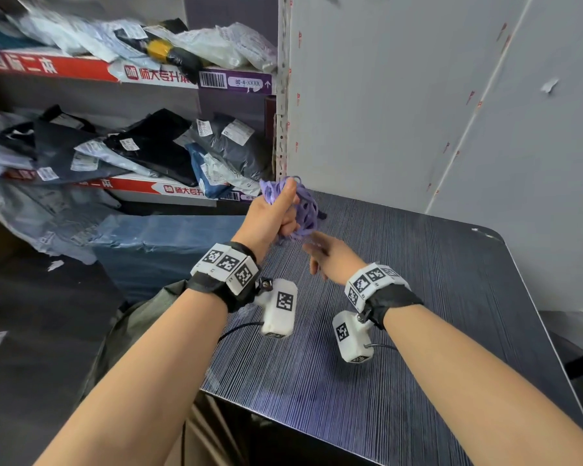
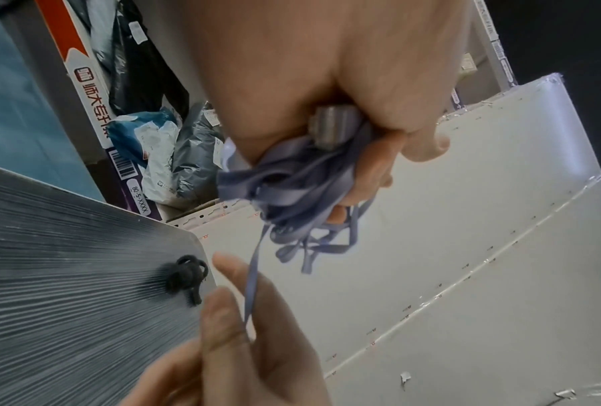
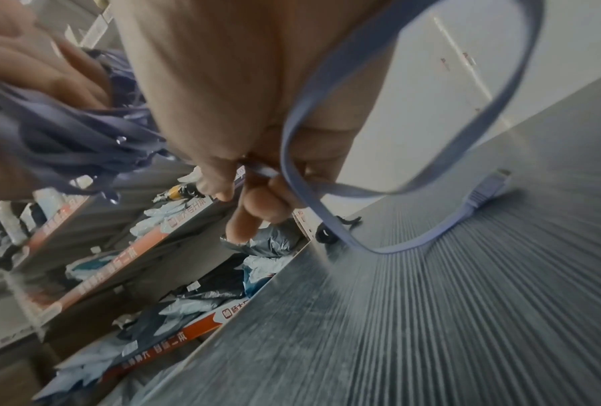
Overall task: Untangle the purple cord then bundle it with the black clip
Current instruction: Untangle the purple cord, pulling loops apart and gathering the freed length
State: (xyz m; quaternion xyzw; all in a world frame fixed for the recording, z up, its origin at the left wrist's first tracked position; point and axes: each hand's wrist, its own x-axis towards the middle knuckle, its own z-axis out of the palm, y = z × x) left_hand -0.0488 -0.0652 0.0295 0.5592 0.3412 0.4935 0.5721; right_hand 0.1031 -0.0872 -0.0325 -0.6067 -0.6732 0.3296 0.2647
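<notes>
The left hand is gripping the purple cord as a tangled wad, fingers curled tight around it, above the far left corner of the table. The right hand is pinching a single strand between thumb and fingertips just below the wad, while one plug end is lying on the table surface. The black clip is sitting near the table's edge, untouched.

The chief risk is that pulling this strand while the left fist is squeezing so hard is likely tightening the knot rather than loosening it. What seems to be a metal plug is poking out of the fist, though blur makes that uncertain; it may be snagging loops. A trailing loop could also be sweeping the clip off the table.
</notes>
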